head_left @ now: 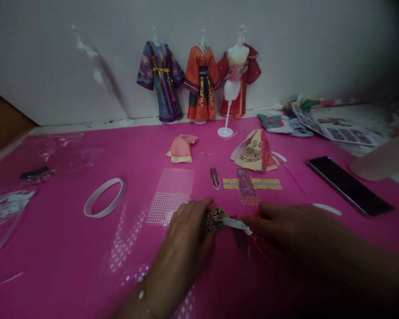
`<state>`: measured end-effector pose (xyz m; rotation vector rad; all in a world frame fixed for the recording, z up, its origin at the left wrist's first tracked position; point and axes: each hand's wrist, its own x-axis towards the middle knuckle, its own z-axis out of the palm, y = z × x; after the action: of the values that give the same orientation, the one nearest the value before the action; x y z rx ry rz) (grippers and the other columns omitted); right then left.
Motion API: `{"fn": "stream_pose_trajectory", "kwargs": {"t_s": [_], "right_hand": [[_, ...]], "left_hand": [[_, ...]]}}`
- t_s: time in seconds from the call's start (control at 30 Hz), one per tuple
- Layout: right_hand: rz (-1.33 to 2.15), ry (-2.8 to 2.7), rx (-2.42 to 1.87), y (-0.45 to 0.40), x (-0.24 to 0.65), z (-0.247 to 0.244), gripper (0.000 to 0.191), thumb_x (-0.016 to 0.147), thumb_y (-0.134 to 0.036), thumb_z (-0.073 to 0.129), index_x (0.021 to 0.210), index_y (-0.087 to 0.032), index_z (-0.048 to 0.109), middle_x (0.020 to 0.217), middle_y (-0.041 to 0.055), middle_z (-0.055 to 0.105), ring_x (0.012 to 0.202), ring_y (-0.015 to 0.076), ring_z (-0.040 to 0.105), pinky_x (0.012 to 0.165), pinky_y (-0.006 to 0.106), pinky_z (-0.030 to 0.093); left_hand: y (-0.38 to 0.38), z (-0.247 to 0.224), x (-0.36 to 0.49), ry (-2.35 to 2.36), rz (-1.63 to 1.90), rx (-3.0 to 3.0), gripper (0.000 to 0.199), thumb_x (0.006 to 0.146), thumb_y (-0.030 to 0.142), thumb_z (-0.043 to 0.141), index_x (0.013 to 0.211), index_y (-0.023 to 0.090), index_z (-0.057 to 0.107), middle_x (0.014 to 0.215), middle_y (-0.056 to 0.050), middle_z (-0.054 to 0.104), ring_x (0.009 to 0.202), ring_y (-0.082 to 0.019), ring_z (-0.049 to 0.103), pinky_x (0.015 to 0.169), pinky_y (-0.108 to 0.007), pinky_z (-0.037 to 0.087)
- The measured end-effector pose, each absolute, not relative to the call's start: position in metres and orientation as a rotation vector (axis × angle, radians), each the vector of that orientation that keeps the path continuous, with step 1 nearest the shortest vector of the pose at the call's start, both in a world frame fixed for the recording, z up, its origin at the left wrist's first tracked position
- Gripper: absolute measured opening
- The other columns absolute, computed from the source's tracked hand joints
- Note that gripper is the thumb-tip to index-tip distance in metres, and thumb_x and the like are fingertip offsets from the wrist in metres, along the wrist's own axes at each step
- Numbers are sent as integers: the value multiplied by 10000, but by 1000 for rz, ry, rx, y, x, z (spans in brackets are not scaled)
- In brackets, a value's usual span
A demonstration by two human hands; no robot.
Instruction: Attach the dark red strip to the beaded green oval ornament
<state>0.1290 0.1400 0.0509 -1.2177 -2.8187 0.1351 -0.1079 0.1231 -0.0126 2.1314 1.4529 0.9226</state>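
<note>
Near the front middle of the pink mat, my left hand (191,228) is closed around a small patterned piece with a green edge (215,218), perhaps cloth or paper. My right hand (279,223) grips small scissors (235,223) with red handles, partly hidden by the fingers. The scissor blades point left and meet the patterned piece. A dark patterned strip (240,235) lies below the scissors. Just beyond my hands are a patterned panel (246,188) across a yellow band (271,183), and a small pointed dark red strip (214,178).
Several dressed doll stands, one in an orange robe (203,84), line the back wall. A pink doll top (182,148), a cream-and-red skirt (256,153) and a sheet of stick-on gems (168,206) lie ahead. A white ribbon roll (105,198) sits left, a phone (348,186) right.
</note>
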Motion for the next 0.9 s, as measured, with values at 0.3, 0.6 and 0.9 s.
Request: {"fn": "stream_pose_trajectory", "kwargs": {"t_s": [0.3,0.6,0.9], "right_hand": [[115,-2852,-1265,138,128,50,225,889,-200,557,1023,-254,730,747,39,672,500,189,578,493,330,128],[139,-2887,-1184,142,129,54,203,887,-185,544,986,-237,713,722,40,678,487,185,580,456,324,156],[69,-2878,-1145,141,132,49,237,879,-189,534,1022,-263,708,720,23,664,473,196,589,453,336,141]], "left_hand": [[124,-9,-107,1448,915,2148,539,832,66,611,1331,228,488,1210,-101,686,1086,-268,638,929,-503,535],[124,-9,-108,1442,922,2165,520,838,75,606,1324,216,491,1196,-107,692,1068,-274,643,911,-506,542],[124,-11,-109,1443,915,2178,573,828,59,637,1344,237,464,1200,-85,685,1068,-255,639,916,-463,534]]}}
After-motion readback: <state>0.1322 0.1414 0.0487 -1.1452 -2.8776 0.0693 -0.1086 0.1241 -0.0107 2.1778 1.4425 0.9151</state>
